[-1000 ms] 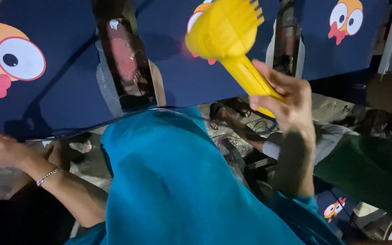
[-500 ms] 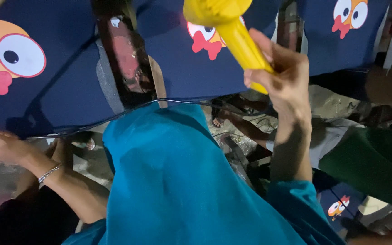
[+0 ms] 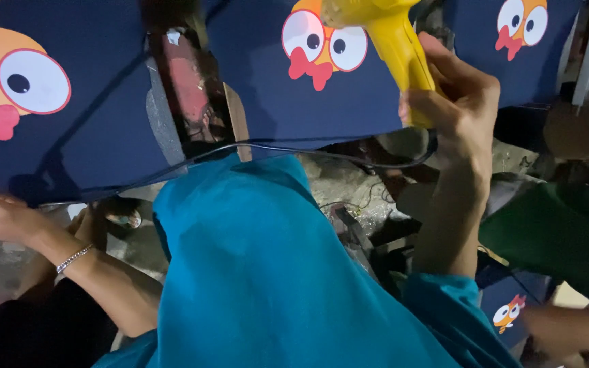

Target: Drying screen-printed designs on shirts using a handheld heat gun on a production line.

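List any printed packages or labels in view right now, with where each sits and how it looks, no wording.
Large navy panel, upper left: orange cartoon bird face, white eyes, red wattle.
Navy panel, top centre, behind the yellow tool in the right hand: same face.
Navy panel, top right: same face, smaller.
Small navy piece, lower right: tiny bird face.
No screens.

Yellow plastic tool (image 3: 393,48), handle downward, tilted, against navy cartoon-printed fabric (image 3: 267,102)
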